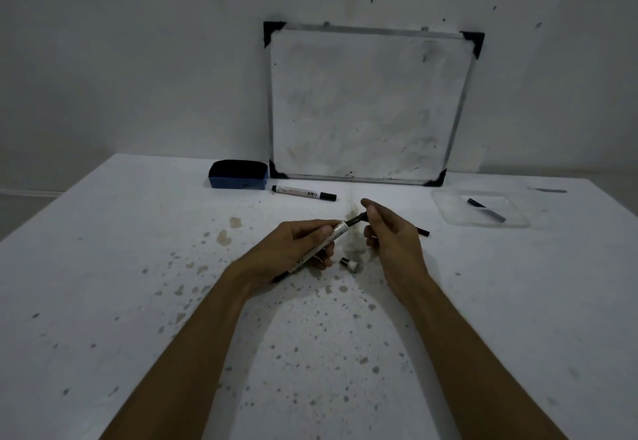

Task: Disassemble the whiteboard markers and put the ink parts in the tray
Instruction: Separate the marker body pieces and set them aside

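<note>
Above the middle of the table, the left hand [303,246] is wrapped around a white marker barrel [324,242], while the right hand [386,232] pinches the dark ink core [355,221] protruding from its far end. Best, I judge, to pull straight along the barrel, gripping low, so the soft core does not bend. A small end piece [349,263] lies just below. Far right, the clear plastic tray [445,204] already holds one dark core [486,210]. An intact marker [303,193] lies beyond, near the whiteboard [366,101].

Printed labels, none legible

The capped marker [303,193] lying on the surface beyond the fingers [371,210] bears dark characters on its white barrel, too small and blurred to read
</note>
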Action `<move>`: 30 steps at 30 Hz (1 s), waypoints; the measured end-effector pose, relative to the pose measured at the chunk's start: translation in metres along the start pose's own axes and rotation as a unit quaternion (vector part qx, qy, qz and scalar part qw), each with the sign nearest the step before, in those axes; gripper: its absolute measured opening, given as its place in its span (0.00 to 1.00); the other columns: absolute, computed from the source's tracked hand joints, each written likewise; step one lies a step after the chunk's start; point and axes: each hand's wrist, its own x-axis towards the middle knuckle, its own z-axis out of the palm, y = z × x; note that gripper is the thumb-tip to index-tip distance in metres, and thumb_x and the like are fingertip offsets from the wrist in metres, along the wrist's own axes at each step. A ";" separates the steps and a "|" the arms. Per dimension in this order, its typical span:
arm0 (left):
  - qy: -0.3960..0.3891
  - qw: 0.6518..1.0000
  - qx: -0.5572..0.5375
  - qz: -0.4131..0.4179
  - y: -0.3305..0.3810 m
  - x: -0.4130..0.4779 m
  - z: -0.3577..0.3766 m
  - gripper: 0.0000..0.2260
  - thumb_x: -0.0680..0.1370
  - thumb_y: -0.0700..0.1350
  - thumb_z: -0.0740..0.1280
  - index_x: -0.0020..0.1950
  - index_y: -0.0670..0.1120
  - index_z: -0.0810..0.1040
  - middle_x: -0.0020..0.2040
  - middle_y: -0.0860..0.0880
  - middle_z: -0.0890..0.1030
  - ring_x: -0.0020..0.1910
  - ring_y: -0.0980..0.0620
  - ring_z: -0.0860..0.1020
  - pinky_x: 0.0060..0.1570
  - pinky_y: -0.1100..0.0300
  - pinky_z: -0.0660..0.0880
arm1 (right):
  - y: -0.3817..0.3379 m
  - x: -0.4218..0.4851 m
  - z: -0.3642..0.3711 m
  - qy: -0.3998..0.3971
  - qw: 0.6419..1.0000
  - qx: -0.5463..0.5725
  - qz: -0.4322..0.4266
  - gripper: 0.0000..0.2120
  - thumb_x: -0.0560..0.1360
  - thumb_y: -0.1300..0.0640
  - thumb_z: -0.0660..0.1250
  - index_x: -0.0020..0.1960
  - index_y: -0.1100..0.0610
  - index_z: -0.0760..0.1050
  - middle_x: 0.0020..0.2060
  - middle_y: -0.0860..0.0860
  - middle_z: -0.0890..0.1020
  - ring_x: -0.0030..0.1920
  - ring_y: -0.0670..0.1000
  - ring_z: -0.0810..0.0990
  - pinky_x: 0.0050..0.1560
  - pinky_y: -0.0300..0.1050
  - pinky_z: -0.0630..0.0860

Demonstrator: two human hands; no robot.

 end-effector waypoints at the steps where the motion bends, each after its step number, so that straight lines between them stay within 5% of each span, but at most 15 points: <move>1: 0.001 1.000 -0.002 0.000 -0.001 0.001 0.000 0.14 0.85 0.47 0.64 0.69 0.49 0.80 0.47 0.44 0.85 0.46 0.46 0.85 0.48 0.56 0.82 | -0.002 -0.002 0.000 -0.003 1.000 -0.001 -0.010 0.14 0.82 0.53 0.68 0.66 0.52 0.81 0.40 0.43 0.84 0.38 0.43 0.78 0.40 0.36 0.77; 8: 0.029 0.999 0.027 0.009 -0.001 0.005 0.005 0.15 0.85 0.49 0.62 0.71 0.49 0.78 0.44 0.46 0.83 0.41 0.49 0.84 0.45 0.58 0.82 | -0.006 -0.013 0.010 -0.017 0.987 -0.104 -0.120 0.04 0.77 0.53 0.74 0.51 0.51 0.84 0.45 0.47 0.87 0.46 0.48 0.85 0.48 0.42 0.82; 14: 0.058 0.997 0.034 0.025 -0.001 0.000 0.011 0.15 0.85 0.49 0.62 0.70 0.49 0.79 0.45 0.45 0.82 0.39 0.50 0.82 0.41 0.60 0.81 | -0.008 -0.025 0.003 -0.019 0.966 -0.225 -0.124 0.11 0.82 0.47 0.65 0.58 0.49 0.83 0.50 0.45 0.85 0.48 0.46 0.83 0.50 0.48 0.83; 17: 0.068 0.997 0.029 0.030 -0.002 -0.001 0.012 0.15 0.86 0.49 0.62 0.71 0.49 0.78 0.46 0.45 0.81 0.40 0.51 0.82 0.40 0.60 0.80 | -0.019 -0.030 -0.015 -0.126 0.917 -0.369 -0.080 0.18 0.76 0.38 0.70 0.62 0.43 0.77 0.51 0.40 0.80 0.45 0.43 0.79 0.43 0.37 0.77; 20: 0.070 0.997 0.028 0.031 -0.003 -0.003 0.010 0.15 0.85 0.47 0.62 0.71 0.47 0.77 0.48 0.44 0.82 0.40 0.50 0.83 0.41 0.58 0.82 | -0.017 -0.032 -0.026 -0.199 0.863 -0.461 -0.057 0.19 0.74 0.37 0.71 0.62 0.42 0.75 0.52 0.40 0.76 0.48 0.39 0.75 0.46 0.36 0.71; 24: 0.094 0.993 0.034 0.061 -0.001 -0.006 0.009 0.14 0.84 0.46 0.65 0.70 0.49 0.79 0.49 0.42 0.84 0.40 0.45 0.85 0.42 0.50 0.85 | -0.012 -0.029 -0.024 -0.151 0.893 -0.415 -0.084 0.12 0.80 0.43 0.67 0.59 0.46 0.82 0.53 0.41 0.82 0.48 0.38 0.78 0.47 0.34 0.72; 27: 0.092 0.992 0.058 0.065 0.003 -0.010 0.008 0.11 0.83 0.49 0.66 0.65 0.55 0.82 0.49 0.45 0.85 0.39 0.42 0.85 0.34 0.52 0.82 | -0.016 -0.025 -0.023 -0.089 0.956 -0.273 -0.063 0.13 0.82 0.49 0.66 0.64 0.49 0.82 0.52 0.43 0.86 0.45 0.37 0.82 0.47 0.34 0.76; 30: 0.066 0.993 0.076 0.057 0.005 -0.012 0.005 0.09 0.84 0.49 0.65 0.59 0.50 0.85 0.48 0.47 0.86 0.35 0.42 0.84 0.25 0.57 0.76 | -0.019 -0.020 -0.024 -0.051 0.996 -0.075 0.007 0.13 0.82 0.54 0.67 0.64 0.53 0.83 0.51 0.47 0.88 0.43 0.42 0.82 0.45 0.37 0.77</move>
